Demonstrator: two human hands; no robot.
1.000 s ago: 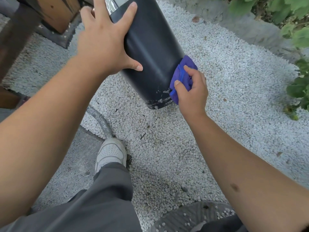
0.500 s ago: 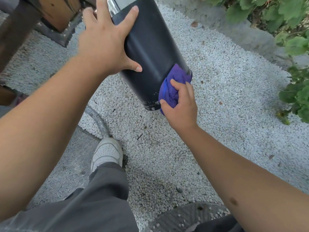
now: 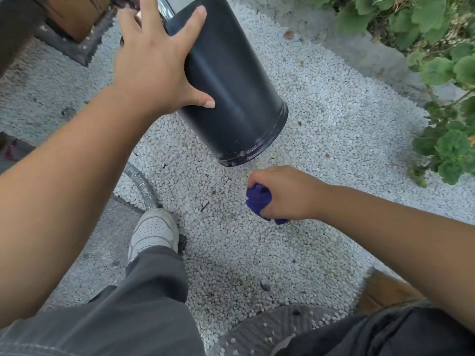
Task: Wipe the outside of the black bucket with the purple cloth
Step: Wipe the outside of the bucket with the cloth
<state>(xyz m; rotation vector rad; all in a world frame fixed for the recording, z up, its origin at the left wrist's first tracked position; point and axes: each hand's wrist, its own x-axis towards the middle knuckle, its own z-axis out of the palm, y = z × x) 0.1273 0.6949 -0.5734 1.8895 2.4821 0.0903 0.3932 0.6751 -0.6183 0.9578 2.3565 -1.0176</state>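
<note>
Left hand (image 3: 156, 65) spread flat, steadying tilted black bucket (image 3: 231, 83) above gravel (image 3: 334, 111). Right hand (image 3: 285, 194), fingers bunching purple cloth (image 3: 258, 199), has dropped clear of bucket: wiping stroke apparently finished.

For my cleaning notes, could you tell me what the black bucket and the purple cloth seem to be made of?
Black bucket: probably plastic, semi-matte; soft streaky sheen, pale scuffs near its base rim. Purple cloth: soft fabric, possibly microfibre; it bunches into folds in the right hand.
</note>
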